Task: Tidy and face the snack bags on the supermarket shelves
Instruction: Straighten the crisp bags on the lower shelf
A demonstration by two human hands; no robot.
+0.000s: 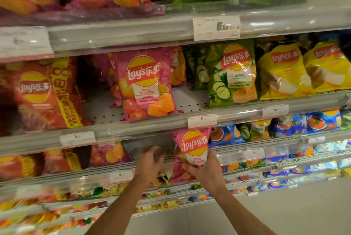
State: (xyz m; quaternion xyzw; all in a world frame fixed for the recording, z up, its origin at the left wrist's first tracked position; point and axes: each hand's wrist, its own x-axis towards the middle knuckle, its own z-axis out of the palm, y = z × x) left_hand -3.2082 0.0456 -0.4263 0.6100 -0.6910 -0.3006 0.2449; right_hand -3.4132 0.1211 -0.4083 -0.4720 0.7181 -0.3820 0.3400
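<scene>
Snack bags fill every shelf; the one in hand is a pink bag, held upright just below the middle shelf's rail, logo outward. The right hand grips its lower half from beneath, fingers curled round the foil. The left hand, at nine o'clock of the bag and a little apart from it, reaches with relaxed, spread fingers into the dark gap on the lower shelf and holds nothing.

Risks, as I judge them: lifted further, the bag's top could catch the price tag at twelve o'clock and knock it loose. A hard squeeze would crush the chips. A one-handed hold may let the bag tilt and slip. Higher up, at eleven o'clock, a second pink bag leans alone with bare shelf either side; a nudge could topple it.
</scene>
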